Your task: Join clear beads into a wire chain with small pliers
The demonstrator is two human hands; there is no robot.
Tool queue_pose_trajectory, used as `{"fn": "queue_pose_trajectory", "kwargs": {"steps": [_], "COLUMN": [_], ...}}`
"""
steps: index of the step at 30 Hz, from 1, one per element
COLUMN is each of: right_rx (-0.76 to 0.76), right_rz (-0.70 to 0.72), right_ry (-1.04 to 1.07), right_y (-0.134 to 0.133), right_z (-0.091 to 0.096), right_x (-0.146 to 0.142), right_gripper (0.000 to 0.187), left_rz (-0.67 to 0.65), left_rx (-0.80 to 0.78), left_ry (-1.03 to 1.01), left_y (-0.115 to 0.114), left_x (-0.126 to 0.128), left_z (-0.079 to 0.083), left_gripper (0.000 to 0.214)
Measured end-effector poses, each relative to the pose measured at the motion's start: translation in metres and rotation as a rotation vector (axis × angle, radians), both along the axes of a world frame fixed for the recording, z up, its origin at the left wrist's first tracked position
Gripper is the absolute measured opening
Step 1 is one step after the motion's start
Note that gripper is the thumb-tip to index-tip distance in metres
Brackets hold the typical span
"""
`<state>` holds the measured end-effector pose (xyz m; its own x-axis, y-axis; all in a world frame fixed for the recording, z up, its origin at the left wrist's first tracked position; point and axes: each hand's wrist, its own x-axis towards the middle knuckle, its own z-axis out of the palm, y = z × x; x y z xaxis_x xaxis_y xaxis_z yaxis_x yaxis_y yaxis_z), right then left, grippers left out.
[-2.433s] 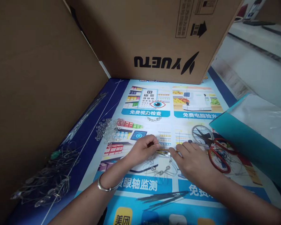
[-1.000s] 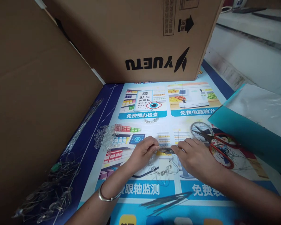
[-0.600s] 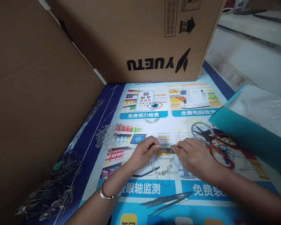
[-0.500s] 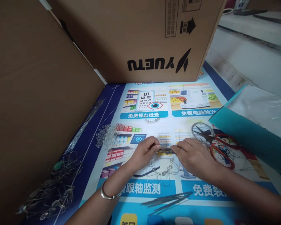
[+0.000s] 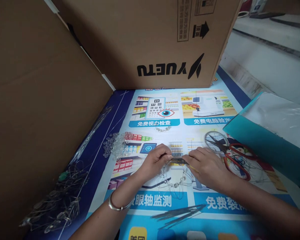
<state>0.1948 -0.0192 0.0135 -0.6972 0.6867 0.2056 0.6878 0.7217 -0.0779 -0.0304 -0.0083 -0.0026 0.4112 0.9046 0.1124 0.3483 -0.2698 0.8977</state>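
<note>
Just left of the right grip [image 5: 205, 164], pliers [image 5: 178, 161], tips toward left grip [image 5: 156, 159]. Right grip closed around pliers' handles, bit of yellow showing. Left grip narrow, thumb and finger pinching beaded wire [image 5: 175, 185] by the pliers' tips; exact contact too small to tell. Its clear beads and loops sit just below, between both grips. Scissors [image 5: 224, 148], red handles, right of right grip. Loose beads [image 5: 116, 145] left of left grip, slightly farther out. Dark strips [image 5: 177, 212] nearer the person than either grip. Wire tangle [image 5: 65, 181] well left.
</note>
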Motion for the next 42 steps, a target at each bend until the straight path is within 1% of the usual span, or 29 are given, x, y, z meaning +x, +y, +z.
{"fn": "queue_pose_trajectory", "kwargs": {"steps": [3,6,9,12,16,22,27,34,42], "right_rx": [0.0,-0.006,-0.023,-0.036,-0.041,-0.056,-0.064,-0.023,0.007], "right_rz": [0.006,0.008,0.009,0.014,-0.01,-0.025,-0.032,-0.037,-0.056], "right_ry": [0.019,0.021,0.005,-0.026,-0.061,-0.11,-0.112,-0.102,-0.13], "right_y": [0.001,0.0,0.0,-0.001,-0.001,-0.003,-0.002,0.0,0.011], "right_z": [-0.002,-0.002,-0.001,-0.001,0.001,0.005,0.003,0.002,0.004], "right_x": [0.002,0.003,0.002,0.001,0.0,-0.002,-0.004,-0.005,-0.007], "right_gripper": [0.025,0.025,0.026,0.025,0.024,0.025,0.025,0.025,0.027], "left_rz": [-0.029,0.004,0.04,0.006,-0.042,-0.017,-0.035,-0.047,-0.019], "left_rx": [-0.008,0.062,0.17,0.242,0.286,0.323,0.326,0.361,0.384], "left_ry": [-0.028,-0.008,0.086,0.18,0.274,0.39,0.393,0.375,0.314], "left_y": [0.001,0.002,0.003,0.003,0.003,0.003,0.004,0.006,0.015], "left_x": [-0.001,-0.002,-0.003,-0.005,-0.005,-0.004,-0.005,-0.007,-0.008], "left_z": [0.002,0.002,0.001,0.002,0.004,0.008,0.006,0.001,0.002], "left_gripper": [0.019,0.018,0.015,0.016,0.018,0.018,0.021,0.02,0.017]}}
